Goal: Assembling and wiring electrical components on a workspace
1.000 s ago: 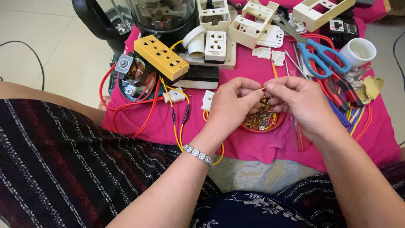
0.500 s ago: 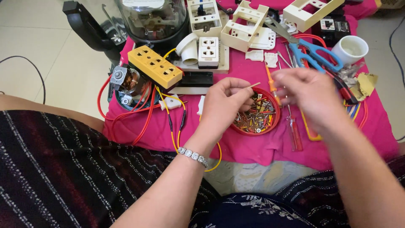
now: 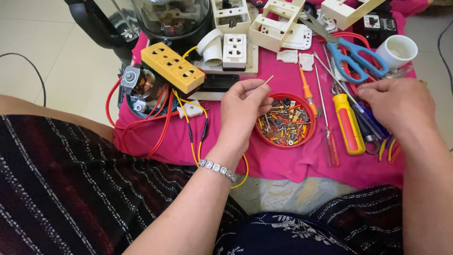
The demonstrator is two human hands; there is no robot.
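Observation:
My left hand (image 3: 246,106) pinches the bare end of a thin yellow wire (image 3: 268,80) just left of a red dish (image 3: 302,138) filled with several screws and small metal parts. The wire runs down past my wrist in a yellow loop (image 3: 244,175). My right hand (image 3: 401,105) rests palm down on a cluster of tools at the right, over blue-handled tools (image 3: 369,123); whether it grips one is hidden. A yellow and red screwdriver (image 3: 347,123) lies just left of it.
A pink cloth (image 3: 283,163) covers the low table. On it sit a yellow socket strip (image 3: 172,66), a white socket (image 3: 234,51), cream switch frames (image 3: 273,28), blue scissors (image 3: 356,54), a white cup (image 3: 397,50), a motor with red wires (image 3: 139,87) and a blender base (image 3: 172,19).
My hands were together over the red dish. The right hand has moved away to the tools at the right; the left hand stays, holding the wire end.

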